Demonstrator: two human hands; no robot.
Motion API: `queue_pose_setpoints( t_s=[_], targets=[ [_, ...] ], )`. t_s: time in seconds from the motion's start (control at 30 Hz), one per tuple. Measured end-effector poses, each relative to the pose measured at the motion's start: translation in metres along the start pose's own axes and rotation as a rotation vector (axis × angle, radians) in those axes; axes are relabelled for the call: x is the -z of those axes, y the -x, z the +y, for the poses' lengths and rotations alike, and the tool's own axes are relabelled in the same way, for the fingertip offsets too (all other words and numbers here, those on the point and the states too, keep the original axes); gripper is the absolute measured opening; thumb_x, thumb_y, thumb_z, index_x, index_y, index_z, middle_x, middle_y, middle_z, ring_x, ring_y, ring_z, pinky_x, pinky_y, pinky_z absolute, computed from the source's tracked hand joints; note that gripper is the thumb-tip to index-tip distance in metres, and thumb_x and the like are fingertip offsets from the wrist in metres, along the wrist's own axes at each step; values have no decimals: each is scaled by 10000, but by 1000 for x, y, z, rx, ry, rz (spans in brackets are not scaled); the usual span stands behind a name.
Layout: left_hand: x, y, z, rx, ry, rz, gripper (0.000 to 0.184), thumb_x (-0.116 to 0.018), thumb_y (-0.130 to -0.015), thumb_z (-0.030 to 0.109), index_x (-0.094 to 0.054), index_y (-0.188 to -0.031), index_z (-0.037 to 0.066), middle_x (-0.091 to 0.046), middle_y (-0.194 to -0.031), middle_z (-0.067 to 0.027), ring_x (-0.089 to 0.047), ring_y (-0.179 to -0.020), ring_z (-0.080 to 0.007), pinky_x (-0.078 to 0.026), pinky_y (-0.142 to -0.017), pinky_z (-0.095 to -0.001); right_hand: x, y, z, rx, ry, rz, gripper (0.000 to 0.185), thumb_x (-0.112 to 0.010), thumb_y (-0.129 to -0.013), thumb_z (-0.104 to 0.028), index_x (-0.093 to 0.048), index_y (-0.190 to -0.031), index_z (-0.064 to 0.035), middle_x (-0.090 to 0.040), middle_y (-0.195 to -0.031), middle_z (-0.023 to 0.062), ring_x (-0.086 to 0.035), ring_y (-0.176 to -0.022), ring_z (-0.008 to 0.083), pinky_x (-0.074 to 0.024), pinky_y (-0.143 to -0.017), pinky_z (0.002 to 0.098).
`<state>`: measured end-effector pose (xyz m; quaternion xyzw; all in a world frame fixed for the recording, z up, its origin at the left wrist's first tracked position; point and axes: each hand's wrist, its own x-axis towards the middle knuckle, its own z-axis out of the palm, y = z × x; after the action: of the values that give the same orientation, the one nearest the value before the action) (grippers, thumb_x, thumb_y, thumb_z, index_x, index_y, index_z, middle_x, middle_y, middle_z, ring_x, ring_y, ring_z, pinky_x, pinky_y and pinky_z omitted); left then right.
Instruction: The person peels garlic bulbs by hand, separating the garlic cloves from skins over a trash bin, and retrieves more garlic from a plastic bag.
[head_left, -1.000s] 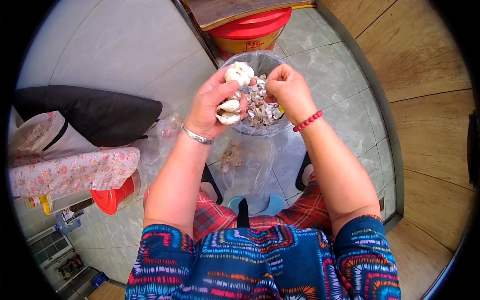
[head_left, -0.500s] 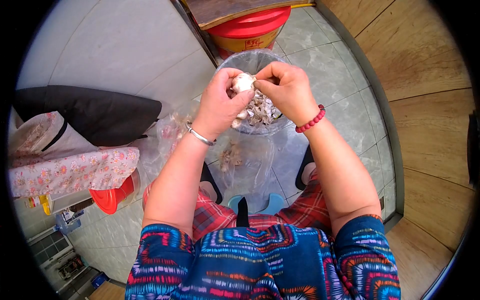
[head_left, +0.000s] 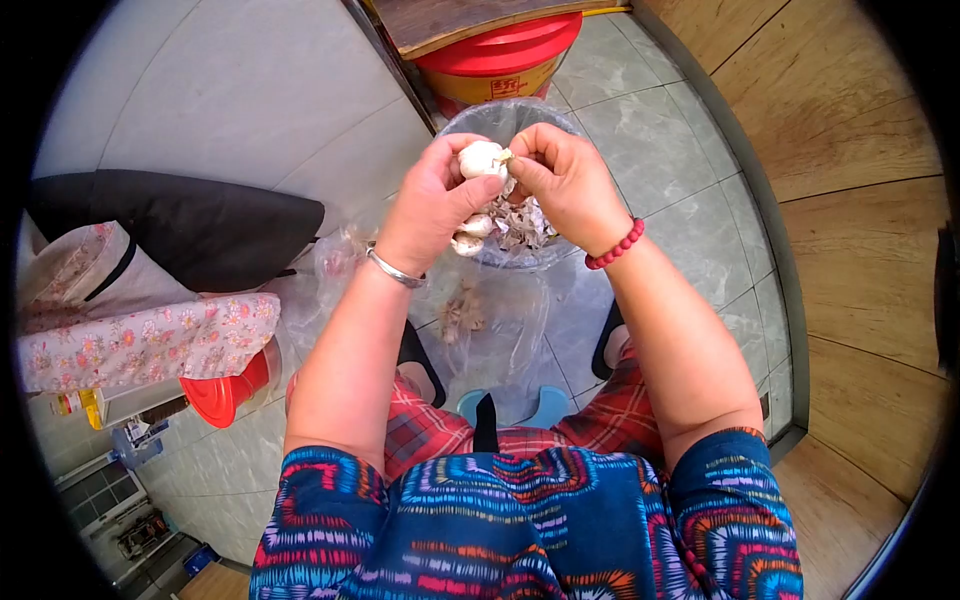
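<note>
A white garlic bulb is held between the thumb and fingers of my left hand, above a bin lined with clear plastic. My right hand pinches the yellowish stem end of that bulb between thumb and forefinger. Below my left palm hang more garlic bulbs; whether the hand grips them is hidden. Dry garlic skins lie in the bin under both hands.
Behind the bin stands a tub with a red lid. A clear plastic bag with brownish bits lies between my feet. A dark cloth and a flowered cloth are at the left, near a red container. A wooden panel borders the right.
The garlic bulb has turned, so its stem now points toward my right fingers. My left hand has shifted slightly left, and the bulbs under it show more.
</note>
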<state>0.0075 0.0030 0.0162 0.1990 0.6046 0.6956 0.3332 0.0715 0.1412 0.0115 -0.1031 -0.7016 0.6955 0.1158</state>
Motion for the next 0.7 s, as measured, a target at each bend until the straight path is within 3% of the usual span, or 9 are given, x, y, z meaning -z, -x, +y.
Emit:
queue_pose_setpoints(
  t_s=[0.07,0.13,0.23,0.37,0.43,0.53,0.7],
  targets=[
    [0,0,-2,-72,-87,40,344,-562,-815,213,-477,-1086,19,-539,-817,-25,-501,-587,-66,-419,-478,-201,-1,0,3,-9,-2,3,36,-558,-751,-14,-539,-756,17,-578,-640,102,-553,-539,163,-447,-515,288],
    [5,0,0,61,32,-4,342,-555,-811,220,-475,-1074,17,-548,-810,-49,-521,-558,-97,-423,-461,-207,0,0,6,131,155,16,41,-564,-741,-15,-545,-764,13,-583,-654,121,-570,-580,187,-455,-548,287],
    [12,2,2,161,308,-172,358,-555,-803,223,-470,-1080,12,-561,-824,-82,-531,-521,-124,-426,-442,-212,6,-3,12,92,243,67,48,-570,-733,-20,-553,-768,10,-583,-669,143,-578,-617,210,-458,-577,287],
    [13,1,5,191,378,-245,364,-550,-802,229,-470,-1080,7,-570,-838,-104,-532,-506,-128,-419,-427,-212,8,-6,16,66,296,136,47,-562,-735,-19,-571,-776,3,-596,-671,111,-578,-629,173,-458,-581,271],
    [10,0,5,231,311,-176,356,-554,-800,213,-462,-1077,8,-575,-852,-111,-533,-508,-123,-419,-429,-210,7,-6,13,15,31,131,64,-589,-724,-37,-597,-780,-8,-608,-688,70,-571,-638,118,-458,-576,248],
    [7,2,4,195,157,-39,340,-559,-800,191,-453,-1070,15,-565,-846,-82,-536,-568,-106,-428,-473,-202,8,-1,-2,-21,37,-5,88,-623,-706,-53,-615,-781,-8,-613,-731,43,-559,-646,75,-457,-567,226],
    [4,1,3,107,-26,-5,341,-597,-778,135,-447,-1065,28,-538,-847,-26,-519,-678,-68,-433,-557,-193,7,1,-5,42,171,2,122,-654,-689,-74,-614,-772,5,-595,-703,44,-557,-613,84,-458,-557,223]
  ],
)
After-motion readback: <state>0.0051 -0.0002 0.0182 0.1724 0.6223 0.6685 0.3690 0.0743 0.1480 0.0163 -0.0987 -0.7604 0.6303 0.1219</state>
